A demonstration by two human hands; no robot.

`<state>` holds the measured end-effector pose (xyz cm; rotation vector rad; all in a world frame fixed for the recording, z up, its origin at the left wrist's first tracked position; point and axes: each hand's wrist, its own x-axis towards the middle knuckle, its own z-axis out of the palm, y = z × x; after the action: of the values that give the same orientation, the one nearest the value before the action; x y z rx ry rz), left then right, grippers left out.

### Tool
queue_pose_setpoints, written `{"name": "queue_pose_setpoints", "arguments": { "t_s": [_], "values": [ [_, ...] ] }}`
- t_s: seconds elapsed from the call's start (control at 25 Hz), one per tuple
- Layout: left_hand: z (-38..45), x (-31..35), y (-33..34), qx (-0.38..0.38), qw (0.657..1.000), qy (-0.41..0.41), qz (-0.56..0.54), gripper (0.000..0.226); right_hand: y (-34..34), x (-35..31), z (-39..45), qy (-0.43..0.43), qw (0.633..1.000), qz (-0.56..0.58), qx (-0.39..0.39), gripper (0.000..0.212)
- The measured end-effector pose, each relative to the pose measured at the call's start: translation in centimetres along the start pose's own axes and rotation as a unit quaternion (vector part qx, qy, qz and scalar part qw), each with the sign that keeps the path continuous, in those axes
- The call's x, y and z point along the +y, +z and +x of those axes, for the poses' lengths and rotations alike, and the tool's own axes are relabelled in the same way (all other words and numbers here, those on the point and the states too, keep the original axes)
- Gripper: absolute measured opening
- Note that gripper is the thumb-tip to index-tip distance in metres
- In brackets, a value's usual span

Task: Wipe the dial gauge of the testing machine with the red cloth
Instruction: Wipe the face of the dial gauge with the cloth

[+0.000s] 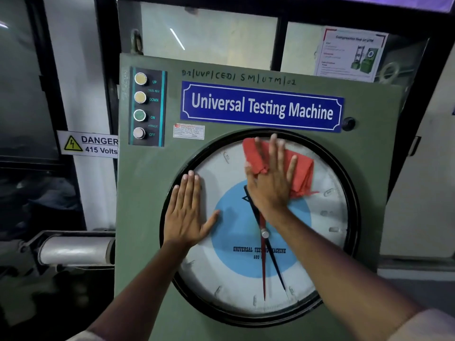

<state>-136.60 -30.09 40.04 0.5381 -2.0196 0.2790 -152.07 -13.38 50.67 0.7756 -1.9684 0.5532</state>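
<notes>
The dial gauge (236, 279) is a large round glass face with a black rim, a white scale, a blue centre and red and black needles, set in the green front of the testing machine (142, 193). My right hand (270, 180) lies flat with spread fingers on the red cloth (304, 168), pressing it against the upper part of the glass. My left hand (188, 212) rests flat and empty on the gauge's left rim, fingers together and thumb out.
A panel of push buttons (147, 107) marked UP, DOWN, ON, OFF sits at the machine's upper left. A danger 415 volts sign (88, 144) hangs on the wall to the left. A steel cylinder (73, 251) juts out at lower left.
</notes>
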Motion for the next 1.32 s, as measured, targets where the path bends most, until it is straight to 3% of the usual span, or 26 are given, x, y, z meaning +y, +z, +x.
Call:
{"name": "queue_pose_setpoints", "arguments": {
  "t_s": [0.04,0.16,0.28,0.44,0.6,0.76,0.92,1.12,1.32],
  "values": [
    [0.0,0.1,0.0,0.001,1.0,0.001,0.0,0.102,0.5,-1.5,-1.1,-0.022,1.0,-0.002,-0.01,0.069],
    [0.2,0.0,0.0,0.0,1.0,0.002,-0.005,0.101,1.0,-4.2,-3.2,-0.207,0.977,-0.012,-0.041,0.072],
    [0.0,0.1,0.1,0.0,1.0,0.005,0.0,0.103,0.3,-0.9,-0.8,-0.246,0.969,-0.019,-0.025,0.066],
    [1.3,0.9,0.1,0.006,1.0,0.018,0.004,0.103,-0.7,5.2,1.3,-0.123,0.992,-0.03,-0.023,0.07],
    [4.5,2.2,-0.3,0.019,0.997,0.072,-0.006,0.099,0.0,8.2,-2.0,0.058,0.998,0.0,0.012,0.072],
    [6.0,3.0,-0.4,0.021,0.996,0.084,-0.01,0.1,1.1,10.3,-7.9,0.2,0.978,0.044,0.036,0.072],
    [6.0,3.2,-0.7,0.014,0.997,0.078,-0.013,0.102,2.8,9.1,-16.8,0.359,0.925,0.11,0.058,0.079],
    [5.9,3.4,-0.8,0.013,0.996,0.08,-0.023,0.102,3.1,8.7,-20.8,0.389,0.907,0.16,-0.015,0.083],
    [5.9,3.2,-0.7,0.016,0.996,0.08,-0.023,0.101,1.2,9.2,-9.6,0.334,0.934,0.127,0.009,0.078]
  ]
}}
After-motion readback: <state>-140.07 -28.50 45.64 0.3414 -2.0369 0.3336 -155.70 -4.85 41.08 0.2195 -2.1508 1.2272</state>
